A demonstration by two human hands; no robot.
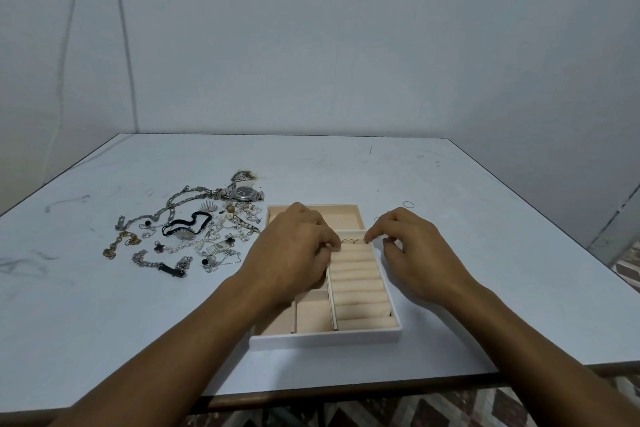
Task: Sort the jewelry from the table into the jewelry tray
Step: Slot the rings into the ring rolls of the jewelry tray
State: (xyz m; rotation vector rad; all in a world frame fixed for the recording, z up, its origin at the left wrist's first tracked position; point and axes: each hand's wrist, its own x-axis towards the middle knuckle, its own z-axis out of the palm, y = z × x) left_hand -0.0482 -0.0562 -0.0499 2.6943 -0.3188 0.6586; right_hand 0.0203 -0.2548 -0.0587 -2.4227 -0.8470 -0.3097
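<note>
Left hand (294, 250) and right hand (412, 246) each pinch grip on small ring (349, 241) over jewelry tray (325, 340) ring rolls; watch (244, 193) dial text unreadable; counter (450, 201)

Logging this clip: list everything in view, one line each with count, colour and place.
table: one, white, fills lower frame
jewelry tray: one, white with peach lining, table centre
rings: about two, gold, far end of tray's roll section
jewelry pile: many, silver, gold, black, left of tray
watch: one, silver, pile's far edge
loose ring: one, thin, right of tray
left hand: one, over tray, at rings
right hand: one, tray's right edge, at rings
</note>
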